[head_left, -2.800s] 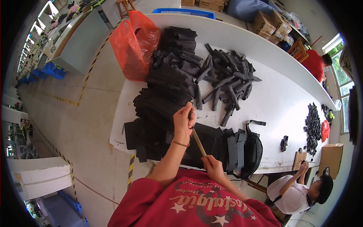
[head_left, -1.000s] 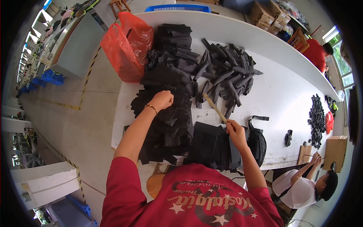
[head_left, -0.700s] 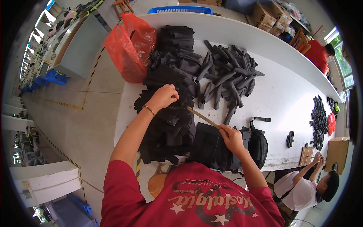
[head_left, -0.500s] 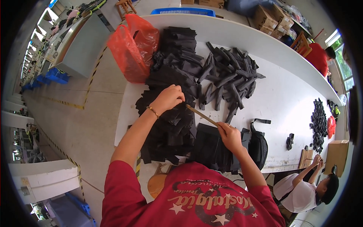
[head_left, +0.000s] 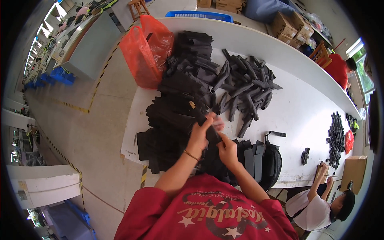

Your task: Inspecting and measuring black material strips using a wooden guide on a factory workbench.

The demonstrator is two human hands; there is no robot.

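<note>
Fingers of right hand [head_left: 228,151] clenched on near end of black fabric tube [head_left: 213,135]; left hand [head_left: 199,135] blurred around it, firmness untellable. Tube right of, nearer wearer than red plastic bag [head_left: 144,60]; one tan stick [head_left: 193,105] pokes out. Uneven drag could bunch tube. One bag; loose tubes [head_left: 249,89] right of it, too overlapped for counting.

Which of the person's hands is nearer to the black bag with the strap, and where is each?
Right. The right hand is left of the black bag, with dark flat pieces between them; the left hand is farther left and higher in the picture.
</note>
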